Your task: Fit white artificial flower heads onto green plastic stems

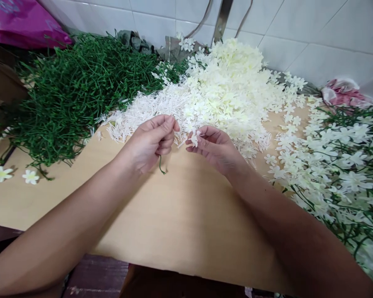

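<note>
- Two hands at work over the middle of the table [174, 215], close together, fingertips nearly meeting but not touching.
- Left hand [151, 142]: fingers curled shut, thumb against forefinger. A thin green stem [161, 165] is gripped inside; its lower end curls out below the palm, just above the table top.
- Right hand [216, 147]: palm turned up, thumb and fingertips pinched on a small white flower [194, 138], held just beside the left fingertips.
- Behind the hands: heap of thin white plastic pieces [149, 107], spread from the table centre toward the left. Exact form of the single pieces too fine to tell.
- Behind and right of that: large mound of cream flower heads [233, 87], reaching back to the tiled wall [313, 33] and thinning out into scattered single blooms toward the right.
- Far left: dense pile of green stems [77, 91], touching the white heap at its right edge.
- Right edge of table: finished sprays [345, 165], white blooms set on green stems, lying in a loose tangle.
- Left edge: two loose flowers [0, 174] lying flat, side by side, apart from the piles.
- Top left corner: magenta bag [21, 20]. Against the wall at right: crumpled pink bag [345, 93].
</note>
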`<state>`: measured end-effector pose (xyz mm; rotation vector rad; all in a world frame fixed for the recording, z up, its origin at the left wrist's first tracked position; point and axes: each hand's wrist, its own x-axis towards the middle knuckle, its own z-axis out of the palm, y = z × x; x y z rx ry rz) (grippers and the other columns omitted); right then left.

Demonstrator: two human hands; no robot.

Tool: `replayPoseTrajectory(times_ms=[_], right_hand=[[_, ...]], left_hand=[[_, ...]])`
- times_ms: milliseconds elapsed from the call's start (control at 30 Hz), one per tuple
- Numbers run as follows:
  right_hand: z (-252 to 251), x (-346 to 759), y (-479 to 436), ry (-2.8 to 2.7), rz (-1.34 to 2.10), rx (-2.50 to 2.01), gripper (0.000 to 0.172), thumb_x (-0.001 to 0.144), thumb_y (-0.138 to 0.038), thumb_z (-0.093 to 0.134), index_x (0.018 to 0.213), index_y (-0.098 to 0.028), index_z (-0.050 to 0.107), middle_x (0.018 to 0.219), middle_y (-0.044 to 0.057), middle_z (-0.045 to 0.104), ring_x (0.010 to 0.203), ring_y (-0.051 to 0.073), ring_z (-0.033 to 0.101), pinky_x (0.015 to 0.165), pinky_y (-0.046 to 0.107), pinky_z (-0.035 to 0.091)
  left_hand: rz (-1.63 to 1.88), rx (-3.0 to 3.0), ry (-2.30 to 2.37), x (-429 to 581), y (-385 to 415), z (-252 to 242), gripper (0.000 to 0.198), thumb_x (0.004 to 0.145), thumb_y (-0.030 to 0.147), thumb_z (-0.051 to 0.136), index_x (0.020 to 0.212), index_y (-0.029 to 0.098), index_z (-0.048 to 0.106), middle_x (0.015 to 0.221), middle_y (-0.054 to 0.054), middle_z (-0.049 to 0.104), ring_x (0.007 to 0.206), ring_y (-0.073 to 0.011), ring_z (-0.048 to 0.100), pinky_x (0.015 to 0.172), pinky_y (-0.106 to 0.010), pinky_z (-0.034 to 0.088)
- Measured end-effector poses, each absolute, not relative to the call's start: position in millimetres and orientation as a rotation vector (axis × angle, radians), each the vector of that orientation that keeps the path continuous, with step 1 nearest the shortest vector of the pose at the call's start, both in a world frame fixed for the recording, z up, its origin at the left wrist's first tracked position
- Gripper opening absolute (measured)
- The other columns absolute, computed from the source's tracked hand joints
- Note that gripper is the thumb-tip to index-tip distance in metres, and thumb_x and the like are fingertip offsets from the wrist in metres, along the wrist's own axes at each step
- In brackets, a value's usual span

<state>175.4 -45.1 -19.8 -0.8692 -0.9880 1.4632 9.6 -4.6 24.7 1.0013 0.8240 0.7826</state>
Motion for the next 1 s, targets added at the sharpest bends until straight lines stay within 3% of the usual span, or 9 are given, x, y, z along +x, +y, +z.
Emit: replayPoseTrajectory(times_ms=[233, 500, 833, 1000], right_hand=[[-15, 180, -43, -0.936, 1.378, -0.878, 0.035, 0.056, -0.038, 0.084, 0.069, -0.022, 0.056, 0.071, -0.006, 0.06, 0.075, 0.011, 0.063, 0.084, 0.037, 0.057], [-20, 174, -44, -0.898, 1.408, -0.889, 0.031, 0.057, -0.035, 0.084, 0.067, -0.02, 0.059, 0.067, -0.006, 0.062, 0.066, 0.008, 0.06, 0.081, 0.035, 0.057], [-24, 175, -44, -0.942, 1.403, -0.892, 0.032, 0.06, -0.039, 0.081, 0.069, -0.021, 0.055, 0.068, -0.006, 0.059, 0.068, 0.01, 0.061, 0.08, 0.037, 0.057], [-20, 173, -45, -1.045, 1.292, -0.97, 0.036, 0.058, -0.043, 0.081, 0.068, -0.021, 0.055, 0.067, -0.005, 0.059, 0.065, 0.009, 0.057, 0.073, 0.031, 0.055]], left_hand=[[0.599, 0.907, 0.766, 13, -8, 14, 0.038, 0.091, 0.029, 0.041, 0.056, 0.015, 0.052, 0.051, 0.006, 0.016, 0.038, -0.0029, 0.015, 0.037, -0.017, 0.012], [0.527, 0.959, 0.619, 18, -12, 1, 0.035, 0.081, 0.031, 0.056, 0.052, 0.014, 0.046, 0.049, 0.005, 0.021, 0.04, -0.0029, 0.018, 0.039, -0.018, 0.013], [0.532, 0.929, 0.634, 18, -11, 0, 0.035, 0.08, 0.032, 0.057, 0.052, 0.015, 0.046, 0.048, 0.006, 0.019, 0.04, -0.0036, 0.019, 0.039, -0.018, 0.012], [0.526, 0.959, 0.625, 18, -10, -5, 0.034, 0.076, 0.033, 0.061, 0.052, 0.015, 0.045, 0.048, 0.006, 0.019, 0.04, -0.0034, 0.018, 0.041, -0.02, 0.01]])
